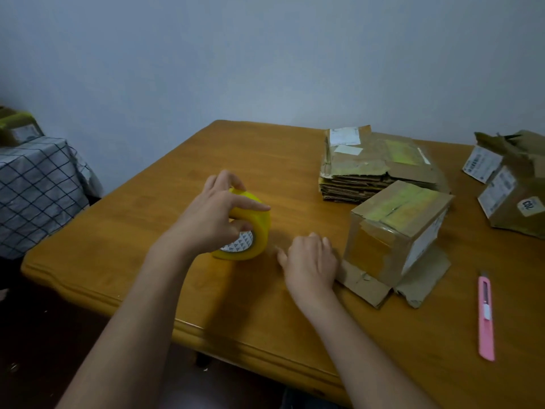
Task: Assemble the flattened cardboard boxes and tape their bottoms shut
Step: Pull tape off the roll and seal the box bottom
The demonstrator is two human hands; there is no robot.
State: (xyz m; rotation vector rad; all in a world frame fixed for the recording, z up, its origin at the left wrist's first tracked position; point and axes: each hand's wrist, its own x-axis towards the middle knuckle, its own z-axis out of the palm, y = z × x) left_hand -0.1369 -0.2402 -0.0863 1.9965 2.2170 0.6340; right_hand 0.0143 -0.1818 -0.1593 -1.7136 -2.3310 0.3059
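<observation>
- Wood, orange-brown: desk (147, 219), bearing all the task goods.
- Corrugated, flattened: stack of folded boxes (374, 163) at the desk's far middle, old labels and yellowed tape on top. Not yet assembled; judged the bulk of the remaining work.
- Cardboard, opened out: further boxes (513, 190) at the far right edge, labels showing, flaps ragged. Bottoms not visible, so state of taping unknown.
- Cardboard, squared up: one assembled box (398, 228) just right of centre, resting on its splayed flaps, the upward face closed under yellowish tape with a seam down the middle. Judged done, or nearly so.
- Pink plastic: utility knife (486, 317) near the right front, untouched, well apart from both hands.
- Yellow: tape roll (250, 228) standing on edge left of centre, gripped by left hand (215, 219), fingers curled over the rim and thumb at the core.
- Bare: right hand (309, 261), fingers loosely bent, holding nothing, between roll and assembled box, against the box's near flap.
</observation>
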